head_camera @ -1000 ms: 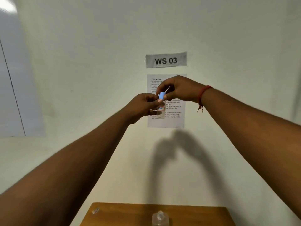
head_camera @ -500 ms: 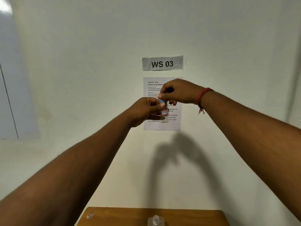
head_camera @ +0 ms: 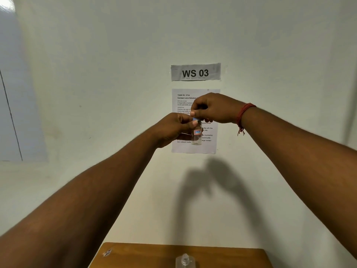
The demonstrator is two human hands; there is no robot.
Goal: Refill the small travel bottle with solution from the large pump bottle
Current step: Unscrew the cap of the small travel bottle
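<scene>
Held up at chest height in front of the wall is the small clear travel bottle (head_camera: 196,135), upright, with a red and blue label. My left hand (head_camera: 174,130) grips its upper part from the left. My right hand (head_camera: 211,109) pinches the blue cap (head_camera: 195,119) sitting on the bottle's neck, fingers curled over it from above. At the bottom edge of the view the clear top of the large pump bottle (head_camera: 185,260) stands on the wooden table (head_camera: 222,256).
A sheet of printed instructions (head_camera: 183,147) and a "WS 03" sign (head_camera: 195,72) hang on the white wall behind my hands. A small clear scrap (head_camera: 107,252) lies at the table's far left corner. A red thread bracelet (head_camera: 243,115) circles my right wrist.
The blue cap, held slightly above the bottle with a thin tube showing a second ago, has come down onto the neck. My right hand now sits over it. Both hands shifted slightly lower.
</scene>
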